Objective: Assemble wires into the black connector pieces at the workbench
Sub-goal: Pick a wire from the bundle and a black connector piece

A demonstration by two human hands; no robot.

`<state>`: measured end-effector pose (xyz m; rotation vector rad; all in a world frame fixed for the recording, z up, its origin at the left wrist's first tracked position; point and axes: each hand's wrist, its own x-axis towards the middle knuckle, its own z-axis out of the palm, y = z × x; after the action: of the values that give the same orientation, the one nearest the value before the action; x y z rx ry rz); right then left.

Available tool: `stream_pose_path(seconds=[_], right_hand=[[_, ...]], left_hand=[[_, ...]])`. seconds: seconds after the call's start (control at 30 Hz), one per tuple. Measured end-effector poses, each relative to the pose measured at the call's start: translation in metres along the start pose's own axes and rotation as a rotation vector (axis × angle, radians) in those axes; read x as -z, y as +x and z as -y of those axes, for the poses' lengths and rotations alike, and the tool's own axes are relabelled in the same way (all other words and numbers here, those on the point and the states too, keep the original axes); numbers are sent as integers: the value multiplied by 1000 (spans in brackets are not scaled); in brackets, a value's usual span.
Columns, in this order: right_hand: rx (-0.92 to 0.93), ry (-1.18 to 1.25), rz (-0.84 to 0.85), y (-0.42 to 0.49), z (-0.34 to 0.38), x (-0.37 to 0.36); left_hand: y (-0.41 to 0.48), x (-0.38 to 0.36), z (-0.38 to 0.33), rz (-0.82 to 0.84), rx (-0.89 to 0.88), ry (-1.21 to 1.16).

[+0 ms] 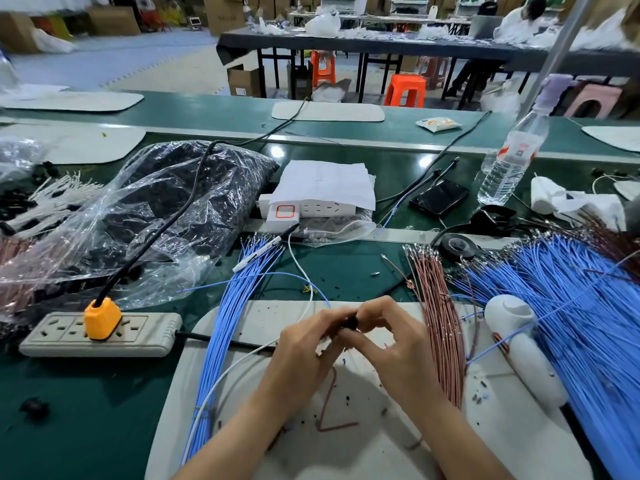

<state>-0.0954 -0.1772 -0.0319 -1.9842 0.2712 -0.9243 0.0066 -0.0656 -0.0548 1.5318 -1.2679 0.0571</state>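
**Head view of the workbench.** The left hand (304, 344) and right hand (391, 341) meet over the white mat (242, 427). The fingertips of both press in on one black connector piece (352, 322), held clear of the mat between them (motion blur hides which cavity faces which finger, and whether any terminal is seated cannot be told). A single blue wire (277, 273) arcs in from 10 o'clock of the hands and ends at the pinch. A kinked pink wire (329, 393) trails toward 6 o'clock. Supply lies near: a blue bundle (225, 323) at 9 o'clock, a pink bundle (440, 323) at 3 o'clock, and the bag of black pieces (166, 202) further out at 10 o'clock. Probable faults from here:
- A terminal pushed in skewed may bend or stop short of latching, since the piece is small and the fingers cover it.
- A wire may enter the wrong cavity for the same reason.
- The long free run of the blue wire may snag on the blue bundle and tug its terminal back out.
- A slackened pinch may drop the piece among the dark scraps (347, 397) on the mat, where it would be hard to pick out.
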Motion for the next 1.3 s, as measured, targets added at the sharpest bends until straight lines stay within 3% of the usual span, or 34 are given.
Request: stream_pose_path(seconds=[0.07, 0.13, 0.2, 0.27, 0.5, 0.57, 0.63, 0.7, 0.77, 0.87, 1.07, 1.17, 1.3], right_hand=[[-28, -34, -15, 6, -1, 10], [-86, -258, -133, 14, -13, 27], [-258, -646, -159, 20, -30, 46], [-468, -807, -63, 19, -45, 55], [-528, -806, -93, 23, -56, 54], [-411, -699, -188, 24, -47, 54], [-216, -380, -264, 23, -28, 52], [-126, 9, -163, 21, -8, 45], [-173, 162, 13, 16, 2, 32], [-245, 171, 220, 8, 0, 14], [-381, 235, 353, 10, -5, 18], [-492, 145, 541, 12, -11, 28], [-627, 252, 756, 15, -18, 43]], left_hand=[[0, -1, 1, -31, 17, 8], [1, 0, 0, -67, 19, 26], [1, 0, -2, -82, -6, 25], [1, 0, -3, -73, -38, 36], [-1, -1, -3, -45, -80, 70], [-1, 0, -3, -54, -79, 69], [-1, 1, -5, -47, -93, 75], [-2, 1, -6, -50, -135, 118], [-3, 0, -7, -72, -142, 133], [-2, 1, -7, -107, -100, 120], [2, 2, -7, -180, -19, 163], [5, 7, -2, -304, 68, 215], [7, 14, 1, -379, 131, 258]])
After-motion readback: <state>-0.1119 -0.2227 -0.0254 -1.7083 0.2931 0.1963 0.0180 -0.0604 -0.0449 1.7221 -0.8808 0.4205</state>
